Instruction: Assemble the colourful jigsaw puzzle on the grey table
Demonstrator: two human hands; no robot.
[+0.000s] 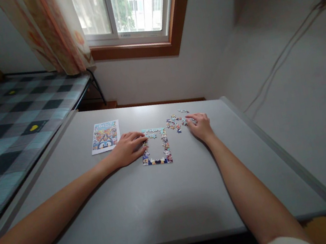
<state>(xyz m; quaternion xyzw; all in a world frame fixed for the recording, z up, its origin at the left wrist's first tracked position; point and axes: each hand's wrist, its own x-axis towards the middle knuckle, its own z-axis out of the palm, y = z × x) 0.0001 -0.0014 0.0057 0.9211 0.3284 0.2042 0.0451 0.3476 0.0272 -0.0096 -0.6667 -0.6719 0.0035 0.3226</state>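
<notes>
A partly joined jigsaw puzzle (166, 146) lies flat on the table, its border forming a rectangle around a bare middle. A short joined strip sits inside near its top. My left hand (128, 147) rests palm down with fingers stretched out, its fingertips touching the puzzle's left edge. To the right, loose puzzle pieces (174, 122) are spread in a small pile. At the pile's right side is my right hand (201, 126), index finger and thumb apart, with the fingertips at several pieces. Left of the puzzle lies a printed reference picture (104, 136) with a penguin on it.
The grey table (140, 209) has raised side edges. A bed with a checked cover (44, 105) stands at the left, beside a curtain (51, 32). A window (134, 6) is ahead; cables (279, 54) hang along the right wall.
</notes>
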